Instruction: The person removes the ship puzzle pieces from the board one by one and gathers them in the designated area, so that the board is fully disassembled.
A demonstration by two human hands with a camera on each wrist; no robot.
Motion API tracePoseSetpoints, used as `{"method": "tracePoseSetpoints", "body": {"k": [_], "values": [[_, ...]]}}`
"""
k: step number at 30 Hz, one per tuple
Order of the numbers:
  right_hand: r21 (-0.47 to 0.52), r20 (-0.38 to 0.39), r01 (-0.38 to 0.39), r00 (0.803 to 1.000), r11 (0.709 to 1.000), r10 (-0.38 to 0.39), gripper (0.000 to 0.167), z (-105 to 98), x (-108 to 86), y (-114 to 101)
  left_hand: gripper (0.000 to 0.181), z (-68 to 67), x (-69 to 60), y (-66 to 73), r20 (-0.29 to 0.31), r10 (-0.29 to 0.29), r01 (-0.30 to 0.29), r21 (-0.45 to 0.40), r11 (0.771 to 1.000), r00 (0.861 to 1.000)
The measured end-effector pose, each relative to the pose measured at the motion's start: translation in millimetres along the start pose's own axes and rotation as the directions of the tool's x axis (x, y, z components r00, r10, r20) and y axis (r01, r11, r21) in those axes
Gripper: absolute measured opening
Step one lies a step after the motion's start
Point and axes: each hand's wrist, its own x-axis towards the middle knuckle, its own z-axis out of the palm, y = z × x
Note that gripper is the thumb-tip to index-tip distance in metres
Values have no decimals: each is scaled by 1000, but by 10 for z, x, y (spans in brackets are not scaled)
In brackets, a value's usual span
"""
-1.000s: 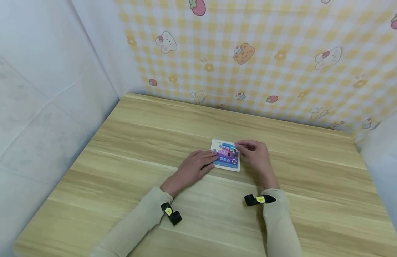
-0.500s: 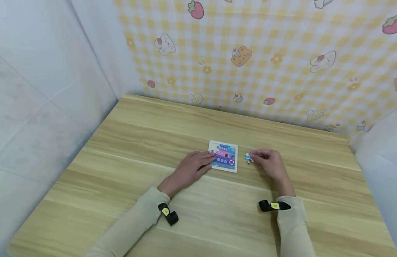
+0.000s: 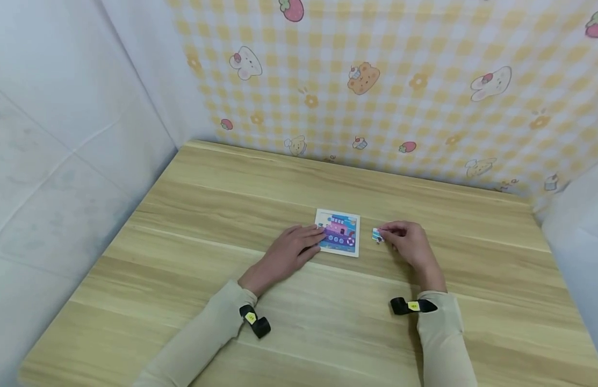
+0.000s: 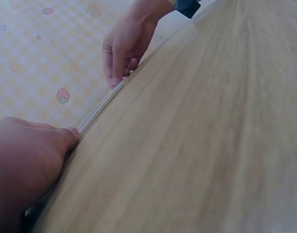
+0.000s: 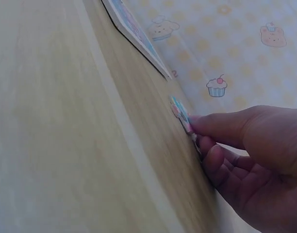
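A square jigsaw board [image 3: 340, 231] with a white rim and a pink-and-purple ship picture lies mid-table. My left hand [image 3: 286, 251] rests on its left edge, fingers extended over the rim. To the right of the board, my right hand [image 3: 412, 247] pinches a small jigsaw piece [image 3: 376, 235] between thumb and fingers. In the right wrist view that piece [image 5: 181, 114] is low at the table surface, apart from the board's corner [image 5: 160, 72]. The left wrist view shows the board only as a thin edge beside my left hand [image 4: 32, 160].
The wood-grain table [image 3: 207, 193] extends around the board on all sides. Behind it hangs a yellow checked cloth [image 3: 400, 113] with cartoon prints. A white cloth wall [image 3: 71, 134] borders the left side.
My right hand has moved from the board's upper right corner out to the right, with the jigsaw piece in its fingers. The left hand has stayed on the board.
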Motion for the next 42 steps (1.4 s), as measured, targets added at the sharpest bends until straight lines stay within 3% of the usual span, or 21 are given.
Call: {"method": "tracePoseSetpoints", "body": {"k": [13,21,29,34,42], "values": [[-36,-17,51,999,998,-51,23,-59,5,-31,43,-36,-7,27,-24,0,-1,-28,1000,1000],[-3,-36,34,999,999,-35,29,-77,-5,-27,43,-23,-6,22,-49,9,-10,-17,1000,999],[35,-173,120,979,992,-112,29,99,12,-204,43,-43,-31,11,-23,0,0,-5,1000,1000],[50,-124,113,987,992,-106,28,310,96,-426,43,-11,-16,35,-5,4,-4,-7,1000,1000],[41,3,166,986,985,-166,25,660,283,-688,43,-38,-22,48,-12,22,-22,12,1000,1000]]}}
